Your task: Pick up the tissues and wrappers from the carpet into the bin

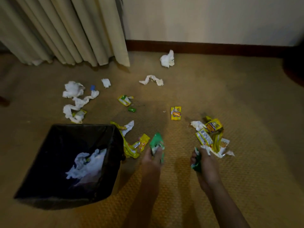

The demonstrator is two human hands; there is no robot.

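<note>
The left hand (152, 157) grips a crumpled green wrapper (157, 143), held just right of the bin (113, 134). The right hand (206, 163) clutches another green wrapper (196, 166) together with a white tissue scrap (205, 148), touching a heap of torn yellow wrappers (212, 135). The black-lined bin stands near left on the carpet (246, 99), white tissues (87, 165) inside. Yellow wrappers (134, 148) lie against its right rim. Further tissues (73, 89) are scattered far left, one crumpled tissue (167, 59) near the skirting board (213, 47). A yellow sachet (176, 113) lies alone mid-carpet, with open carpet to the right.
</note>
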